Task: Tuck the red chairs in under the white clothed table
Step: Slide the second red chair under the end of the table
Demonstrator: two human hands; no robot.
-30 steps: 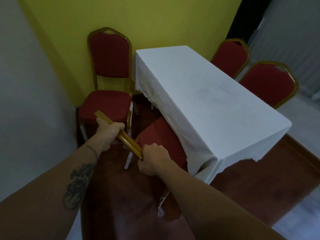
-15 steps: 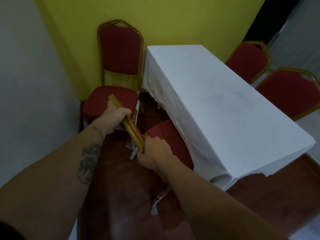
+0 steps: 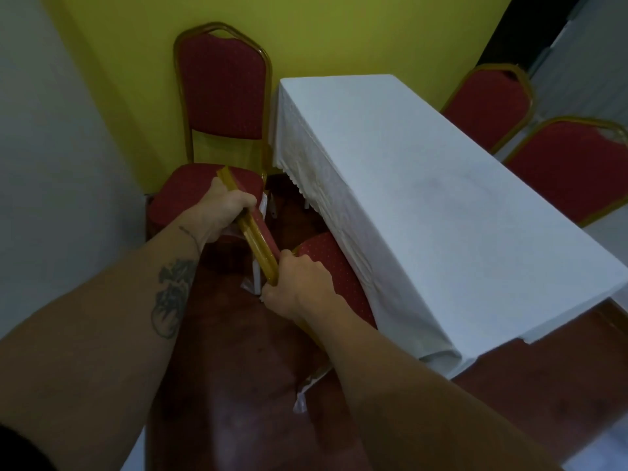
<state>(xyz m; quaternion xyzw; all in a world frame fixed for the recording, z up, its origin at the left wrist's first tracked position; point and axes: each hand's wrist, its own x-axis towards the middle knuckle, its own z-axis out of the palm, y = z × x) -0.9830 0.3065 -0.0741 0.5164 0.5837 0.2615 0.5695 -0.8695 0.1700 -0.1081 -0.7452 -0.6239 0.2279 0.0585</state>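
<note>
A red chair point(image 3: 334, 271) with a gold frame stands right below me, its seat partly under the long side of the white clothed table point(image 3: 424, 198). My left hand point(image 3: 224, 207) and my right hand point(image 3: 300, 287) both grip the gold top rail of its backrest. A second red chair point(image 3: 217, 137) stands beyond it against the yellow wall, left of the table's far corner, seat fully out. Two more red chairs point(image 3: 489, 105) point(image 3: 574, 168) stand along the table's far side, only their backs showing.
A yellow wall point(image 3: 339, 28) closes the far end and a grey wall point(image 3: 51, 164) runs along the left. The floor point(image 3: 238, 385) is dark red-brown. The tablecloth hangs low over the near side, touching the chair seat.
The near chair's seat has slid a little further under the cloth. My view has moved closer and shifted, with both hands still on the top rail.
</note>
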